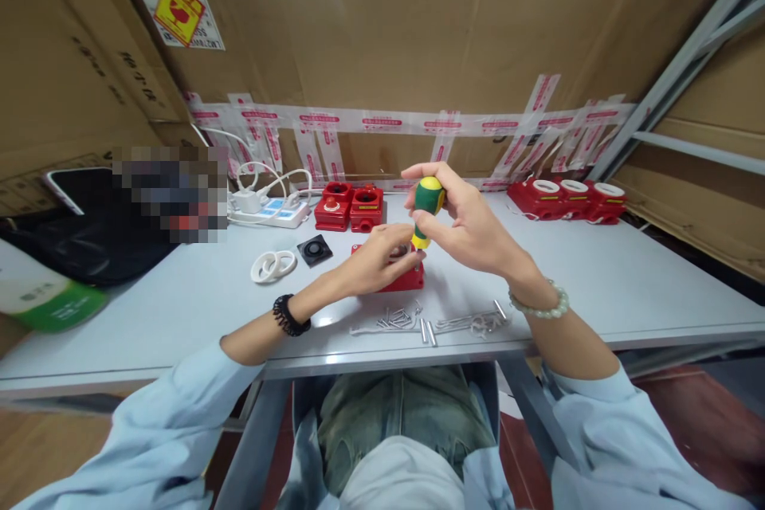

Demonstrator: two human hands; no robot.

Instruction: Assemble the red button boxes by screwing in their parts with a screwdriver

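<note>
Brown cardboard [382,32] w/ strips of tape [382,122] backs a pale table [179,311]. Near its middle, toward the front edge, lies a red box [409,280], partly covered by the L hand [382,259]. L forearm comes in low from lower left, black band [290,316] at the wrist; palm is down over the box, fingers reaching to its R side — can't tell if they grip or just rest.

R hand [460,223] is higher, forearm angled up from lower right, bead bracelet [541,303] on the wrist. It's closed round a green & yellow screwdriver [427,203], thumb on the near side, index stretched past the handle's top. Tool stands nearly upright, lower end at the box's R side, next to the L fingertips — hands close together there.

In front: loose screws [394,319] & short metal tubes [428,332]. To the L: white rings [273,266], black square part [315,250]. More red boxes [366,209] sit behind, plus others w/ white rings at far R.
</note>
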